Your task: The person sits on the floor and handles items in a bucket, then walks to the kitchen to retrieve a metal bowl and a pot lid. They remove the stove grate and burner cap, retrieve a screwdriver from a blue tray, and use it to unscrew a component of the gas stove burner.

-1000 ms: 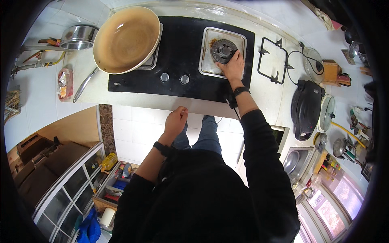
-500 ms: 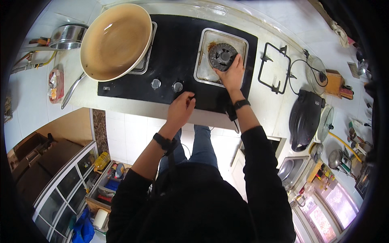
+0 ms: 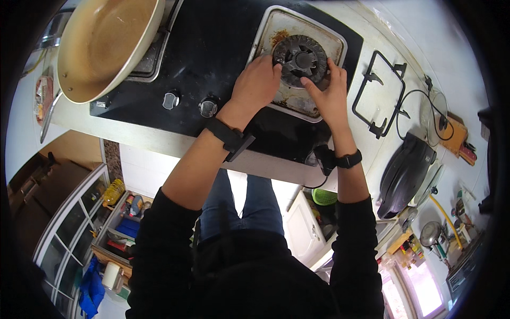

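Observation:
My left hand [image 3: 254, 87] and my right hand [image 3: 329, 98] grip the dark round burner head [image 3: 304, 59] from either side, fingers curled at its edge. It sits on the stained square metal tray [image 3: 268, 29] at the right of the black gas hob [image 3: 202, 42]. Two knobs [image 3: 207, 107] stand left of my left wrist. The black pan support [image 3: 360, 90] lies off the hob on the counter at the right.
A beige frying pan [image 3: 106, 48] covers the left burner. A black closed appliance [image 3: 405, 173] and a glass lid [image 3: 431, 125] line the right side. A wooden knife block [image 3: 456, 127] stands behind them. A cabinet door [image 3: 303, 228] hangs open below.
My left hand has risen from below the counter's front edge onto the burner. My right hand's fingers have shifted on it. The view has moved, bringing the hob larger and higher in frame.

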The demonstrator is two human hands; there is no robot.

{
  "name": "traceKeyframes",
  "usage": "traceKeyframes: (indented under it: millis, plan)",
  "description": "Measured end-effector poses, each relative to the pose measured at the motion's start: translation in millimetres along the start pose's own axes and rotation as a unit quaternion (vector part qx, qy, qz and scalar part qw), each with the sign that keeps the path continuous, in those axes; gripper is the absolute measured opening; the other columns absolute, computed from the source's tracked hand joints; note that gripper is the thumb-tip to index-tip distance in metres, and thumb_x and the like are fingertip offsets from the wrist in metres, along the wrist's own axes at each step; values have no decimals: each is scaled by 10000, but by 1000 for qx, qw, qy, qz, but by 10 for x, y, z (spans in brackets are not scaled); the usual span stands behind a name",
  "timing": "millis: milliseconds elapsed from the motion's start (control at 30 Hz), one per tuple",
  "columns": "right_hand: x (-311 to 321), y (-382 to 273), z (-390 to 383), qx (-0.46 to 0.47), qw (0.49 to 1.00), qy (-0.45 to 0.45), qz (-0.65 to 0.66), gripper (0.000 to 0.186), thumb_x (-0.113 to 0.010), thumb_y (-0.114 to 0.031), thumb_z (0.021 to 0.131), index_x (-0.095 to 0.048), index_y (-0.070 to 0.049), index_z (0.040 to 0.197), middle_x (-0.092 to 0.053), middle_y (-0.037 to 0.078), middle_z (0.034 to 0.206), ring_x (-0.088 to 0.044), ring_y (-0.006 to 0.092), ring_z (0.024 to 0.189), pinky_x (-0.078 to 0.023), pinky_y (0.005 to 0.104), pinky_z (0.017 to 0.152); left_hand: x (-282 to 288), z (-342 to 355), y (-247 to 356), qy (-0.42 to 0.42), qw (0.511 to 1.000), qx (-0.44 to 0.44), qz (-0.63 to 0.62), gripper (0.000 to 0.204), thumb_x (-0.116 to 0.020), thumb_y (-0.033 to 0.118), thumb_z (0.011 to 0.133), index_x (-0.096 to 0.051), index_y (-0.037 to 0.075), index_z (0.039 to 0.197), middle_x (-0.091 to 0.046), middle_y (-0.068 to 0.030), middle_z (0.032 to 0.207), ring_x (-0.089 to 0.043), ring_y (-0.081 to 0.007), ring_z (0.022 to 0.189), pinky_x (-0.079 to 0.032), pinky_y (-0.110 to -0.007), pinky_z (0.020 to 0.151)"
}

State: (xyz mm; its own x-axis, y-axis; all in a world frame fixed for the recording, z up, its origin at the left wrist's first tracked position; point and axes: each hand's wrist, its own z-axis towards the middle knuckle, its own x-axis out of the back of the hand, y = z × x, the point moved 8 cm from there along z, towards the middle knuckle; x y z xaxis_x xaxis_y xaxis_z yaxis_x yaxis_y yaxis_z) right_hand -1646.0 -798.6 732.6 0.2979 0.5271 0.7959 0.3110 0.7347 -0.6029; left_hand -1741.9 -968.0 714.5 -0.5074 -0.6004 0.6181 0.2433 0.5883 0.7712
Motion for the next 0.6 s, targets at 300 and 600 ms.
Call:
traceKeyframes:
  millis: [300,600]
  plan:
    - [-39,94,91,-57,998,-5,6,625,-755,-170,800,-512,63,1326,-510,134,1018,-540,233,861,-473,318,773,-108,39,-68,27,997,27,-65,308,-555,238,959,-574,-66,1007,-629,-241,982,-621,-421,932,-506,-474,801]
    - [-60,177,111,-57,996,11,71,531,-724,-77,817,-551,36,1306,-493,90,1017,-526,171,835,-469,277,745,-92,5,-73,69,993,17,-98,299,-583,220,942,-578,-70,1015,-632,-237,980,-633,-419,883,-518,-465,759]
